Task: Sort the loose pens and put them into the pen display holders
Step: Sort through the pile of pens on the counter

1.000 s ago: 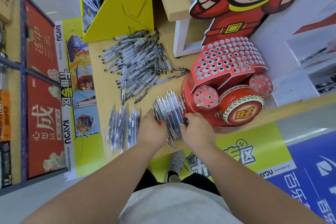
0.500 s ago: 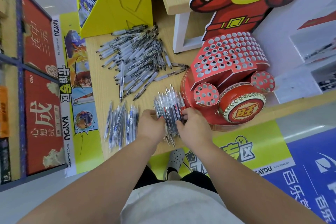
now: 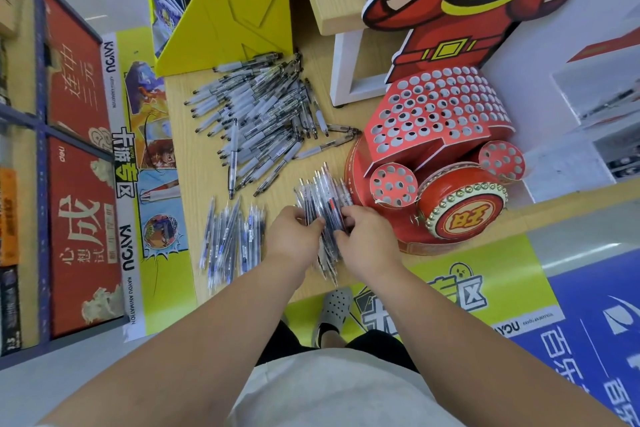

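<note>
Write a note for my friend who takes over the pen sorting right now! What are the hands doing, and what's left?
Left hand and right hand: both grip the pen bundle from either side, near the front edge of the table, beside the red holder.
Sorted so far: a group of blue pens lies to the left of the hands.
Unsorted: the big pile farther back, by the yellow stand.
Holder: I see no pens standing in its holes.
Left to do: finish the bundle, sort the pile, then fill the holder.
</note>
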The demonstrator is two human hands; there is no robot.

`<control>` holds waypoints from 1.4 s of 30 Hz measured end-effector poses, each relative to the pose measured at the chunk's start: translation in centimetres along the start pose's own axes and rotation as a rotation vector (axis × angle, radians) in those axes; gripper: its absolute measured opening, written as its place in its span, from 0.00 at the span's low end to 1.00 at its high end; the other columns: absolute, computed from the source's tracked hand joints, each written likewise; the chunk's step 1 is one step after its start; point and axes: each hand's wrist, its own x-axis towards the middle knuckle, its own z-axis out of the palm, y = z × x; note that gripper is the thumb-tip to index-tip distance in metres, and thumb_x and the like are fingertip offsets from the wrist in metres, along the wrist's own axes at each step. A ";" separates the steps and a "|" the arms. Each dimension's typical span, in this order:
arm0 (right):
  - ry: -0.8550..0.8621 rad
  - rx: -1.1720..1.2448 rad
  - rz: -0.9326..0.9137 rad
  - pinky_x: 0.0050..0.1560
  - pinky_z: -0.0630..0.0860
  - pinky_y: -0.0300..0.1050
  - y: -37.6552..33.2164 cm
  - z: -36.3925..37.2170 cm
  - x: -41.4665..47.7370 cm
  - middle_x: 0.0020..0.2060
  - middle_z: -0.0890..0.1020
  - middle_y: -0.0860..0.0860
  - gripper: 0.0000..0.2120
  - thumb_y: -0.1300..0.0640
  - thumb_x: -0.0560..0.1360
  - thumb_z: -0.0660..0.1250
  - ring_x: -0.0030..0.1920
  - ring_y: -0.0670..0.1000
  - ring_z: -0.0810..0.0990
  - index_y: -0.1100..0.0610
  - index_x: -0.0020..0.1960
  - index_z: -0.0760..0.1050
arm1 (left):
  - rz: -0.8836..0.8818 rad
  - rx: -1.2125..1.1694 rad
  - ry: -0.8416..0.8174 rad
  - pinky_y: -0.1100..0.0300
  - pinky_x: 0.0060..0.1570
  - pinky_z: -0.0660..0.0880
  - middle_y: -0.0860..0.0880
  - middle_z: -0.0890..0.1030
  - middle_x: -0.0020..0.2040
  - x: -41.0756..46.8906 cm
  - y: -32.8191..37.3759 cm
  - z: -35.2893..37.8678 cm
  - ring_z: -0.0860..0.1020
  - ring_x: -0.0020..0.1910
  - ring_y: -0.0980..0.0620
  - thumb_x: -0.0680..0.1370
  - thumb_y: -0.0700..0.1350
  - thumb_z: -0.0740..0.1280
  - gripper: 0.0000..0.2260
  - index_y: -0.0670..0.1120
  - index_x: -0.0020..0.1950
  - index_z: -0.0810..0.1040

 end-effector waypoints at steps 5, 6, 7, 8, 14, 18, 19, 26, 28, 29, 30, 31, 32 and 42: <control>-0.034 0.025 0.004 0.57 0.78 0.53 0.1 0.0 0.2 0.57 0.81 0.52 0.18 0.58 0.75 0.70 0.57 0.56 0.80 0.53 0.65 0.78 | -0.029 -0.100 0.036 0.46 0.52 0.81 0.48 0.80 0.51 0.0 0.4 0.2 0.82 0.50 0.41 0.77 0.48 0.75 0.24 0.44 0.71 0.74; -0.045 0.022 0.001 0.56 0.78 0.53 0.1 0.0 0.3 0.57 0.82 0.52 0.18 0.58 0.75 0.70 0.56 0.56 0.80 0.53 0.65 0.78 | -0.026 -0.103 0.045 0.45 0.52 0.81 0.49 0.80 0.50 -0.1 0.5 0.2 0.82 0.49 0.41 0.77 0.48 0.75 0.24 0.44 0.70 0.75; -0.053 0.016 -0.003 0.56 0.78 0.53 0.2 0.0 0.4 0.57 0.82 0.52 0.18 0.58 0.76 0.70 0.57 0.57 0.80 0.53 0.65 0.78 | -0.019 -0.102 0.056 0.46 0.50 0.82 0.50 0.79 0.48 -0.1 0.5 0.2 0.82 0.48 0.42 0.76 0.48 0.75 0.24 0.44 0.70 0.75; -0.052 0.011 -0.006 0.57 0.78 0.53 0.2 0.0 0.4 0.58 0.82 0.53 0.19 0.57 0.76 0.69 0.58 0.57 0.80 0.53 0.67 0.77 | -0.014 -0.100 0.067 0.49 0.47 0.82 0.52 0.79 0.47 -0.1 0.4 0.2 0.82 0.46 0.44 0.76 0.49 0.75 0.23 0.44 0.69 0.76; -0.072 0.032 0.008 0.59 0.77 0.50 0.5 0.0 0.7 0.59 0.81 0.53 0.19 0.56 0.77 0.69 0.57 0.56 0.80 0.55 0.67 0.77 | -0.011 -0.093 0.076 0.60 0.36 0.71 0.53 0.77 0.45 -0.1 0.2 0.0 0.77 0.41 0.53 0.77 0.50 0.75 0.21 0.44 0.66 0.76; -0.057 0.060 0.028 0.56 0.77 0.47 0.5 0.2 0.5 0.56 0.82 0.52 0.19 0.56 0.76 0.70 0.54 0.53 0.80 0.56 0.66 0.77 | -0.024 -0.102 0.035 0.60 0.35 0.69 0.53 0.76 0.42 -0.1 0.0 0.1 0.76 0.38 0.52 0.76 0.51 0.75 0.19 0.42 0.62 0.77; -0.059 0.068 0.029 0.55 0.77 0.47 0.5 0.3 0.5 0.55 0.83 0.52 0.18 0.56 0.76 0.70 0.53 0.53 0.81 0.55 0.66 0.78 | -0.021 -0.102 0.023 0.60 0.36 0.69 0.52 0.76 0.41 -0.2 0.0 0.1 0.75 0.38 0.51 0.76 0.51 0.75 0.20 0.41 0.62 0.77; -0.073 0.092 0.029 0.58 0.77 0.48 0.7 0.2 0.4 0.58 0.83 0.53 0.18 0.56 0.76 0.71 0.56 0.55 0.81 0.55 0.65 0.78 | -0.022 -0.109 -0.052 0.60 0.30 0.66 0.52 0.73 0.30 -0.4 0.4 0.1 0.70 0.24 0.56 0.76 0.47 0.75 0.09 0.47 0.41 0.78; -0.060 0.092 0.022 0.57 0.76 0.44 0.7 0.2 0.4 0.58 0.82 0.53 0.19 0.56 0.76 0.70 0.56 0.54 0.81 0.55 0.66 0.78 | -0.014 -0.109 -0.070 0.59 0.32 0.70 0.51 0.77 0.34 -0.5 0.8 -0.2 0.74 0.30 0.52 0.76 0.45 0.75 0.06 0.46 0.45 0.80; -0.054 0.087 0.015 0.56 0.75 0.42 0.7 0.2 0.4 0.59 0.83 0.53 0.18 0.55 0.76 0.70 0.55 0.54 0.81 0.56 0.66 0.79 | -0.007 -0.109 -0.072 0.58 0.32 0.71 0.50 0.78 0.34 -0.6 0.9 -0.3 0.75 0.31 0.51 0.76 0.45 0.75 0.05 0.47 0.45 0.80; -0.050 0.082 0.010 0.54 0.74 0.41 0.7 0.2 0.4 0.59 0.83 0.53 0.18 0.55 0.76 0.70 0.55 0.54 0.81 0.56 0.66 0.79 | -0.003 -0.113 -0.076 0.57 0.33 0.73 0.49 0.79 0.35 -0.7 1.0 -0.4 0.76 0.32 0.50 0.76 0.44 0.74 0.05 0.46 0.45 0.80; -0.046 0.083 0.007 0.54 0.73 0.41 0.6 0.3 0.3 0.59 0.83 0.53 0.18 0.55 0.77 0.70 0.54 0.53 0.81 0.56 0.66 0.79 | -0.001 -0.122 -0.085 0.55 0.35 0.76 0.48 0.80 0.37 -0.8 1.1 -0.4 0.77 0.34 0.49 0.77 0.43 0.74 0.04 0.46 0.47 0.81; -0.041 0.090 0.009 0.53 0.73 0.40 0.6 0.2 0.3 0.59 0.83 0.52 0.19 0.55 0.77 0.70 0.54 0.52 0.81 0.56 0.66 0.79 | 0.000 -0.134 -0.095 0.53 0.37 0.77 0.47 0.81 0.38 -0.9 1.2 -0.5 0.78 0.35 0.48 0.77 0.43 0.74 0.04 0.45 0.48 0.81; -0.145 0.165 -0.039 0.43 0.79 0.53 0.1 -0.7 0.7 0.38 0.85 0.54 0.04 0.58 0.76 0.70 0.40 0.57 0.82 0.54 0.48 0.83 | -0.009 -0.243 -0.198 0.48 0.46 0.79 0.39 0.84 0.48 -1.5 1.6 -1.2 0.80 0.43 0.45 0.80 0.41 0.70 0.04 0.42 0.53 0.81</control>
